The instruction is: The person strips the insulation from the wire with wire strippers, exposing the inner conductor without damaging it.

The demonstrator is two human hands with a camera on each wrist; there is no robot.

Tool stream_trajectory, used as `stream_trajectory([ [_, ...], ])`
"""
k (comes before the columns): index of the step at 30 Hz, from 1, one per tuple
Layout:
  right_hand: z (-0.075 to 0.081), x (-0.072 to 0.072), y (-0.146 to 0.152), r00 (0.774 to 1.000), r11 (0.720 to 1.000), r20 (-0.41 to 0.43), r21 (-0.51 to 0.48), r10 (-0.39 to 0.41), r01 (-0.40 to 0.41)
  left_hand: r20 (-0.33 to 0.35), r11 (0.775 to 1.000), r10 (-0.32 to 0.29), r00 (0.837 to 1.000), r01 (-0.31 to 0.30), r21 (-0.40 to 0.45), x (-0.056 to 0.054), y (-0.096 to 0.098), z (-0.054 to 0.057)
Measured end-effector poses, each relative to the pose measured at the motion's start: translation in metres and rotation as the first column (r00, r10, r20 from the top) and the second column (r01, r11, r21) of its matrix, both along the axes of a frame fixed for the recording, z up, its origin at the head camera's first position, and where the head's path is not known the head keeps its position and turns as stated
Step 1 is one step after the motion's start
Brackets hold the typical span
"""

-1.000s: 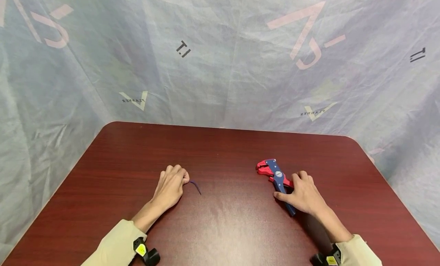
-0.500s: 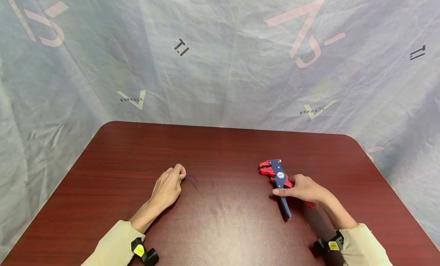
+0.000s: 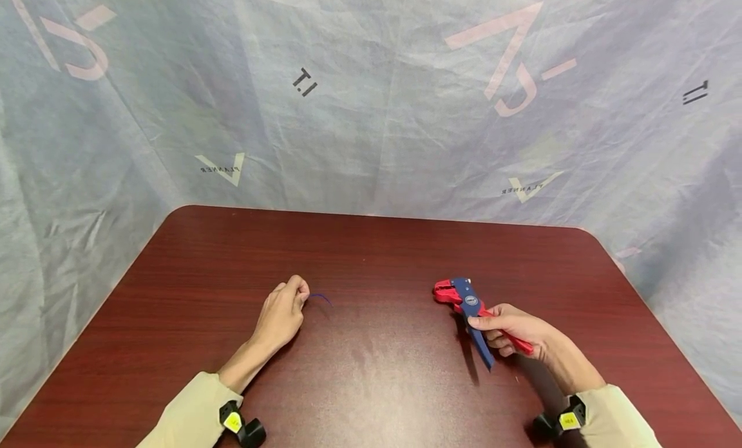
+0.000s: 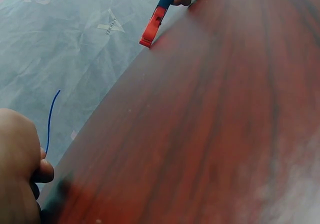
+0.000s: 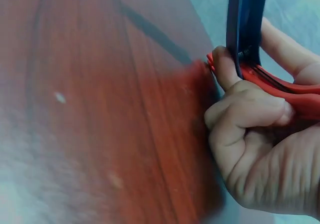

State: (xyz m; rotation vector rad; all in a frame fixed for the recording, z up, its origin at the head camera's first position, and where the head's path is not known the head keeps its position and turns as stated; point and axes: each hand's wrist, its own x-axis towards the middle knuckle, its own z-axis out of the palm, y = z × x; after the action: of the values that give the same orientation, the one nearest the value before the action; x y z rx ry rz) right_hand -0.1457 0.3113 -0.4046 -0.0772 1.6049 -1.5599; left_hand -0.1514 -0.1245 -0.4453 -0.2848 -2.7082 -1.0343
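Note:
On the left of the head view, my left hand [image 3: 279,314] pinches a thin blue wire [image 3: 321,297], whose free end curves out to the right past the fingertips. The same wire [image 4: 49,121] stands up from the thumb and finger in the left wrist view. My right hand [image 3: 518,332] grips a red and blue wire stripper [image 3: 471,301] by its handles, thumb on top and fingers curled beneath. The stripper's red head points away and to the left, with a shadow under it. In the right wrist view the red handle [image 5: 280,91] runs through the palm and the blue handle [image 5: 247,24] sticks upward.
Both hands are over a dark red wood-grain table [image 3: 371,255]. A grey printed cloth [image 3: 371,113] hangs behind it and at both sides. Each sleeve cuff carries a black wrist camera, left [image 3: 252,432] and right [image 3: 545,425].
My right hand has closed round the wire stripper's handles and raised it from the table, turning it slightly. My left hand has shifted a little up and left with the wire.

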Motion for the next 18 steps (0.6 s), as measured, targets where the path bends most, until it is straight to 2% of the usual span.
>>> stream_trajectory([
  [6,-0.003,0.008,-0.007,0.998,0.997,-0.017,-0.057,-0.06,0.059,-0.002,0.999,0.012,1.0,-0.012,0.049,0.0,-0.001,0.002],
  [10,-0.001,0.014,-0.013,0.993,0.989,-0.042,-0.097,-0.113,0.108,0.032,0.991,0.009,0.999,-0.013,0.132,-0.001,-0.002,0.002],
  [14,0.001,0.019,-0.02,0.994,0.962,-0.012,-0.253,-0.106,0.099,0.082,0.976,0.001,0.997,-0.018,0.217,-0.002,-0.003,0.001],
  [18,0.0,0.022,-0.025,0.998,0.926,0.019,-0.372,-0.062,0.065,0.1,0.971,0.0,0.995,-0.024,0.238,-0.003,-0.002,0.001],
])
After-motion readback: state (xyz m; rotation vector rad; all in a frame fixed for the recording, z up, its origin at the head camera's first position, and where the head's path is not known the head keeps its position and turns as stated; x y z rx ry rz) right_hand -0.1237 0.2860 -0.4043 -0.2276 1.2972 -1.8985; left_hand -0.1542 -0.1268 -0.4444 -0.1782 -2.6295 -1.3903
